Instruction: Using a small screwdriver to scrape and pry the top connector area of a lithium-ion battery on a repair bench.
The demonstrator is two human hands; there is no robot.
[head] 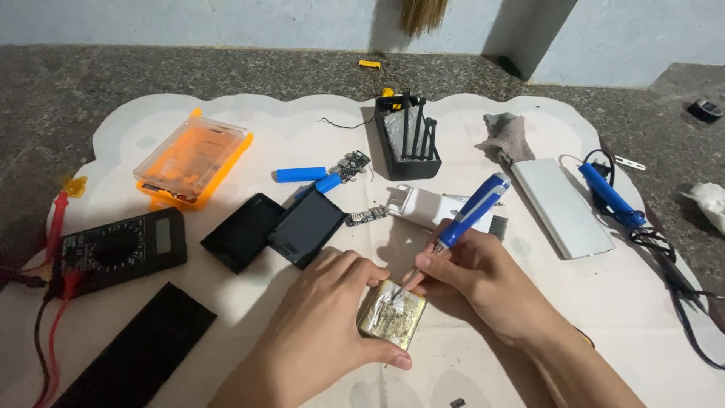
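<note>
Left hand: the left hand sits low centre of the frame, fingers curled around a flat gold pouch cell, thumb under its lower edge, pinning it on the white mat.
Right hand: the right hand is closed in a pen grip on a blue-and-white screwdriver, whose tip touches the top face of the cell.
Cell: lies flat on the mat, centre bottom, between both hands; its top is shiny and smeared.
Centre: two black cases lie side by side just above the left hand, with two blue cylinder cells and a small circuit board above them.
Upper centre: a black holder with upright rods.
Left: an orange box at upper left, a black multimeter with red leads below it, a black strip at lower left.
Right: a silver power bank, a blue soldering iron with black cable, a grey rag.
Just above the right hand: a white charger.
</note>
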